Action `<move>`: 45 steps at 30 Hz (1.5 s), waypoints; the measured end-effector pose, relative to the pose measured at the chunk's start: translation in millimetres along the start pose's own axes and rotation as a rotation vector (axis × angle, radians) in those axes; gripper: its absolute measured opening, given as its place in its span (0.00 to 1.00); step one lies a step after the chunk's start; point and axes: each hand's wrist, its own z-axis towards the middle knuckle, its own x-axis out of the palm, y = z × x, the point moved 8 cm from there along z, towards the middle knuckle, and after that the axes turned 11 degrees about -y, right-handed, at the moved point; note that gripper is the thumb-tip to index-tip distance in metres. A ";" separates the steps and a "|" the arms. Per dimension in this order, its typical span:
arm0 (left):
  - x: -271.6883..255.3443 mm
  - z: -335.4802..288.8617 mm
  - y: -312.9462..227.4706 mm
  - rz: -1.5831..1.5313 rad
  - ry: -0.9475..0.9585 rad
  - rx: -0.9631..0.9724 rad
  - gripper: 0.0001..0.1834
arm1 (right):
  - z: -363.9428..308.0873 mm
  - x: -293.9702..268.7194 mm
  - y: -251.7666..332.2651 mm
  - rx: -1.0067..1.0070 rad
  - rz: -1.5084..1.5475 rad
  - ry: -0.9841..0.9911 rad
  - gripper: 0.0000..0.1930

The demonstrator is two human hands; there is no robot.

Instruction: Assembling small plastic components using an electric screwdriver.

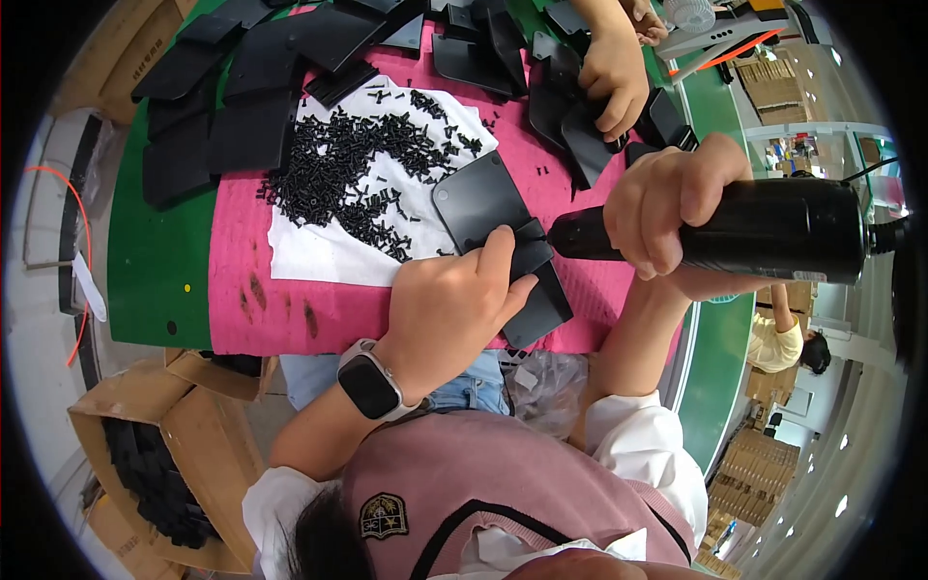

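Observation:
My left hand (pixel 449 304) grips a flat black plastic part (pixel 478 198), its thumb and index finger pressed near a small raised piece in the middle. The part lies on the pink cloth (pixel 256 314), partly over a white cloth (pixel 309 263). My right hand (pixel 667 208) is wrapped round a black electric screwdriver (pixel 773 227), held almost level. The tool's narrow end points left and reaches close to the raised piece; whether they touch I cannot tell. A heap of small black screws (pixel 333 174) covers much of the white cloth.
Black plastic plates (pixel 256 130) pile up at the far left, with more black parts (pixel 474 58) at the back. A co-worker's hand (pixel 614 82) touches parts across the green table (pixel 145 280). An open cardboard box (pixel 208 454) of black parts stands at lower left.

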 end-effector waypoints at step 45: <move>-21.9 -4.3 38.5 -1.164 0.048 -0.793 0.07 | -15.0 -1.0 46.2 -0.395 0.338 -0.340 0.33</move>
